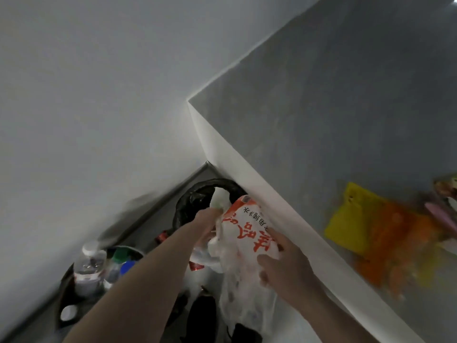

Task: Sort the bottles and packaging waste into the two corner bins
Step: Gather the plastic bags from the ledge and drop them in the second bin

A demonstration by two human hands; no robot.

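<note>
Both my hands hold a crumpled white plastic wrap with red print above the floor, beside the table edge. My right hand grips its lower right part. My left hand clutches its upper left side, close to the black-lined bin in the corner. A second bin nearer me on the left holds several bottles, among them a clear one with a white cap. Blurred yellow and orange packets lie on the grey table.
The grey table fills the right side, its white edge running down next to the wrap. White walls close the corner on the left. Dark shapes lie on the floor below my arms.
</note>
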